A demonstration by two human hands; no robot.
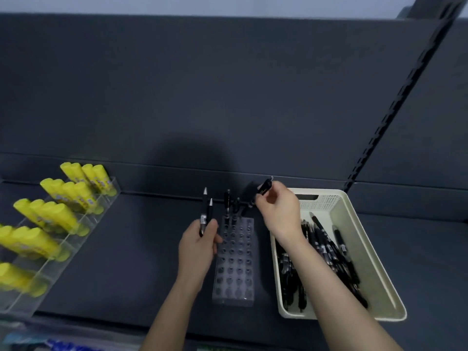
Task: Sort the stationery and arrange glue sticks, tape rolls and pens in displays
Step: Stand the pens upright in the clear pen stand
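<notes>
Pen (263, 187) tilts in right hand (276, 206) over far end of holder (234, 259).

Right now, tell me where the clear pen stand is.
In the head view the clear pen stand sits at centre on the dark shelf, between the left hand and the cream basket.
</notes>
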